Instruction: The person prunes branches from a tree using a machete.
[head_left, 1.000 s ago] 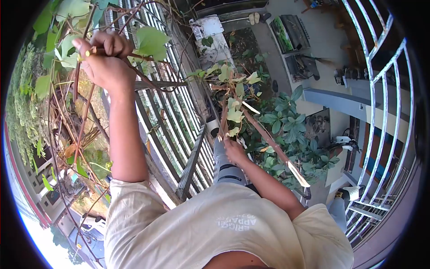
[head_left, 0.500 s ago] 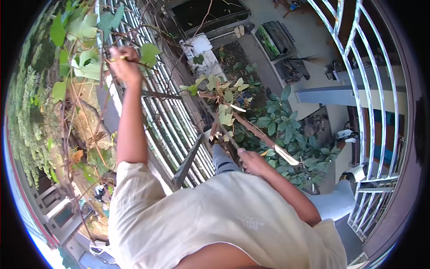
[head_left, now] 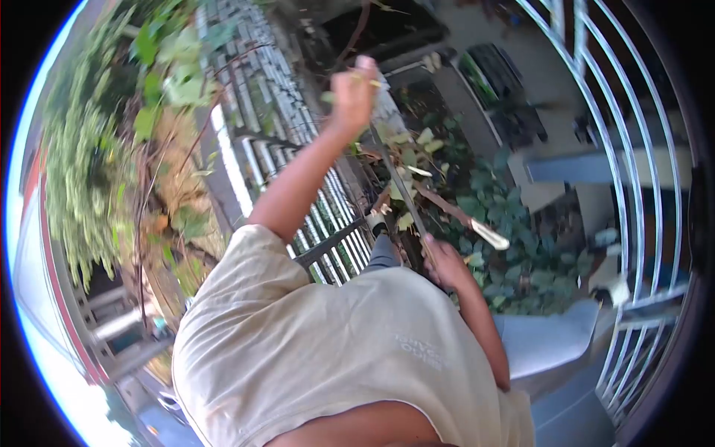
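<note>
My left hand (head_left: 353, 97) is raised at upper centre, its fingers closed; small yellow-green bits show at them, but what they hold is blurred. Lower and to the right, my right hand (head_left: 445, 264) is wrapped round one end of a long, thin, dark tool (head_left: 403, 186). The tool slants up and left, its far end close below my left hand. Beside it are cut leafy stems (head_left: 410, 155) and a thick brown branch (head_left: 447, 201) with a pale, bare cut end (head_left: 489, 234).
White metal bars (head_left: 264, 160) run below on the left, with leafy vines (head_left: 182, 78) beyond them. A white railing (head_left: 614, 141) curves along the right. Dark green foliage (head_left: 521, 246) stands below right, near my light-blue trouser leg (head_left: 547, 343).
My left hand has swung right, from the vines to above the tool. My right hand still grips the tool and has shifted slightly right. The view has tilted and blurred.
</note>
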Action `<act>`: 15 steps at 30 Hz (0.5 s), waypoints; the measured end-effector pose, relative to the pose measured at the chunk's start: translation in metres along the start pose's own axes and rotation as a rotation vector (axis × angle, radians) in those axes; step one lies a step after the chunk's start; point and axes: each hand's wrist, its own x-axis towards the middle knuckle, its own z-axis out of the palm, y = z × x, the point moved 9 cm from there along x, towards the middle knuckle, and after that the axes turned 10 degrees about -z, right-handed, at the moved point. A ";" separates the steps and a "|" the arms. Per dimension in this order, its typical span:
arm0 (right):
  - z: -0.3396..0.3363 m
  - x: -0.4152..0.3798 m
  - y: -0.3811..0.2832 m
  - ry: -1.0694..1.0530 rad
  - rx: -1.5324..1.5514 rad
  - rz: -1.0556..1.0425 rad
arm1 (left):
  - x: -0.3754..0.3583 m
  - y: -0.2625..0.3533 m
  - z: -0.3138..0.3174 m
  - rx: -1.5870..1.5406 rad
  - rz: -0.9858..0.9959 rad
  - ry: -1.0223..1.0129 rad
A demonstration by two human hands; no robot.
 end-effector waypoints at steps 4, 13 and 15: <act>0.002 0.021 0.011 -0.094 -0.679 -0.092 | -0.037 0.035 -0.012 -0.417 0.026 -0.180; 0.104 0.046 -0.111 -0.179 -0.922 -0.107 | -0.026 0.033 -0.080 -0.465 0.149 -0.023; 0.089 0.029 -0.116 -0.213 -1.036 -0.078 | -0.025 0.032 -0.089 -0.459 0.145 0.003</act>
